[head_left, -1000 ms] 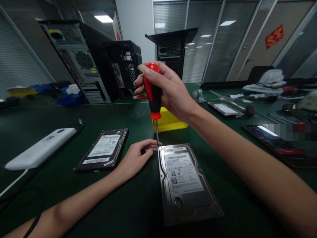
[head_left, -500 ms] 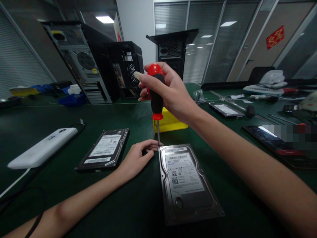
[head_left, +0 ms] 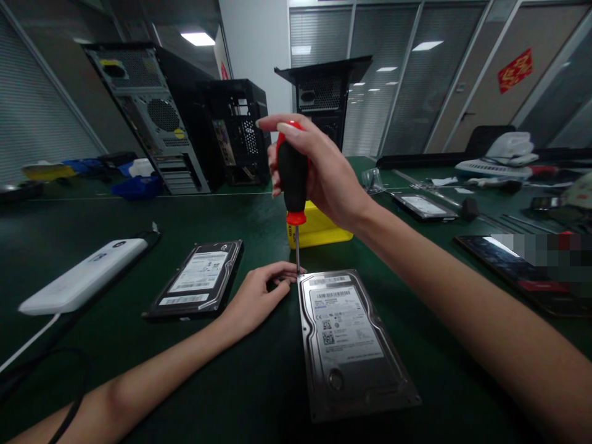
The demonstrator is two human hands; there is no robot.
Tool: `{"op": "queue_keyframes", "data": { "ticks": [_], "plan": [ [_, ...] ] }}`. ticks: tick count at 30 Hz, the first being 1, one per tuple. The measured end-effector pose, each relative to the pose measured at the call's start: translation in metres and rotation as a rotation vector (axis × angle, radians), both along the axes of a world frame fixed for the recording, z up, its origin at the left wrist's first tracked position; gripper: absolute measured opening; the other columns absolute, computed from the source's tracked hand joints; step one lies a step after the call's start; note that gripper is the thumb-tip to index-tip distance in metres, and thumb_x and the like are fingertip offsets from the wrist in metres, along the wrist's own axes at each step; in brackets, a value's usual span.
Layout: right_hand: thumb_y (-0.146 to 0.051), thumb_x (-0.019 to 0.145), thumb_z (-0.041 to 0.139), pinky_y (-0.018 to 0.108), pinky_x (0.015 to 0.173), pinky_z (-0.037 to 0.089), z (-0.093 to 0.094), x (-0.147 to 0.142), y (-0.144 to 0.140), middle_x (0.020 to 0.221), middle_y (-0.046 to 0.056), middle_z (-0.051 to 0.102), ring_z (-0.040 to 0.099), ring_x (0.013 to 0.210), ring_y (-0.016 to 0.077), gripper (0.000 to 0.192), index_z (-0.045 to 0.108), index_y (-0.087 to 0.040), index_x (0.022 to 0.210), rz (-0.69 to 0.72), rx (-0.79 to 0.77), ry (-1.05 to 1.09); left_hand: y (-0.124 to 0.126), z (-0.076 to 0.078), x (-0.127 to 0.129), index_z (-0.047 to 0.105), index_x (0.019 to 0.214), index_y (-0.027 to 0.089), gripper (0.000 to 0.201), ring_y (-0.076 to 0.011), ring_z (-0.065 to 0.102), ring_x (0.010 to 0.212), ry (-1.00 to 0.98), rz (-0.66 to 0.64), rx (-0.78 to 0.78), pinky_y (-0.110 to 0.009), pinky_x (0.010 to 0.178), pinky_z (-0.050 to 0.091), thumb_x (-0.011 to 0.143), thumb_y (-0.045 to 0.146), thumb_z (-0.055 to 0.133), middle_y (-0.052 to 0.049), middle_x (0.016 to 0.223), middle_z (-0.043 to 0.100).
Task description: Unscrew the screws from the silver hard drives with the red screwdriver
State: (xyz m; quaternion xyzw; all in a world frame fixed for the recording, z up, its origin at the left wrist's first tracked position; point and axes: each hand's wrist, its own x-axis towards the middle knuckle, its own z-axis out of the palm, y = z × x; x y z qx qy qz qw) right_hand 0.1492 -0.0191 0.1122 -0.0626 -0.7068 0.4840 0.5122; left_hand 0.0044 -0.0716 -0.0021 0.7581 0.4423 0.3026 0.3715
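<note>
A silver hard drive (head_left: 354, 345) with a white label lies flat on the green table in front of me. My right hand (head_left: 319, 163) grips the black and red handle of a screwdriver (head_left: 294, 176) from above. The screwdriver stands upright, its tip at the drive's far left corner. Resting on the table, my left hand (head_left: 263, 290) has its thumb and fingers at that same corner, against the drive's edge. The screw under the tip is too small to make out.
Left of my left hand lies a second hard drive (head_left: 197, 280), beside a white power strip (head_left: 86, 277). A yellow box (head_left: 326, 228) stands behind the screwdriver. Another drive (head_left: 423, 206) and a phone (head_left: 509, 265) lie to the right. Computer cases (head_left: 160, 117) stand at the back.
My right hand's fingers have shifted on the screwdriver handle: the index finger now reaches over its top, and the handle has turned. My left hand and the drive keep their places.
</note>
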Motion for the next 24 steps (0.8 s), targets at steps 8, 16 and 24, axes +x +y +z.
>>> {"op": "queue_keyframes", "data": {
  "ticks": [8,16,24],
  "plan": [
    [-0.038,0.079,0.057,0.022,0.063,0.051,-0.0003,-0.0019,-0.0047,0.08,-0.001,0.051,0.054,0.066,0.0075,0.025,0.045,-0.02,0.091,-0.051,-0.02,0.035,-0.0015,0.0019,0.0005,0.061,0.104,0.017,0.031,-0.017,0.061,0.097,0.0,-0.006,0.015,-0.031,0.089,0.044,0.08,0.01,0.043,-0.003,0.103,0.067],
    [-0.049,0.081,0.05,0.019,0.054,0.046,-0.0017,-0.0018,-0.0048,0.076,-0.003,0.045,0.049,0.062,0.0079,0.031,0.047,-0.024,0.098,-0.001,0.014,0.006,-0.0011,0.0002,-0.0003,0.062,0.103,0.018,0.03,-0.0175,0.061,0.097,0.015,0.008,0.025,-0.029,0.087,0.045,0.08,0.01,0.044,-0.003,0.104,0.067],
    [-0.042,0.083,0.05,0.019,0.059,0.047,-0.0029,-0.0004,-0.0021,0.086,0.0,0.048,0.052,0.07,0.0076,0.027,0.047,-0.019,0.098,-0.075,0.091,-0.006,-0.0011,0.0003,-0.0003,0.062,0.103,0.017,0.027,-0.0177,0.06,0.097,0.02,0.004,0.028,-0.029,0.087,0.044,0.082,0.013,0.045,-0.003,0.104,0.067]
  ]
}}
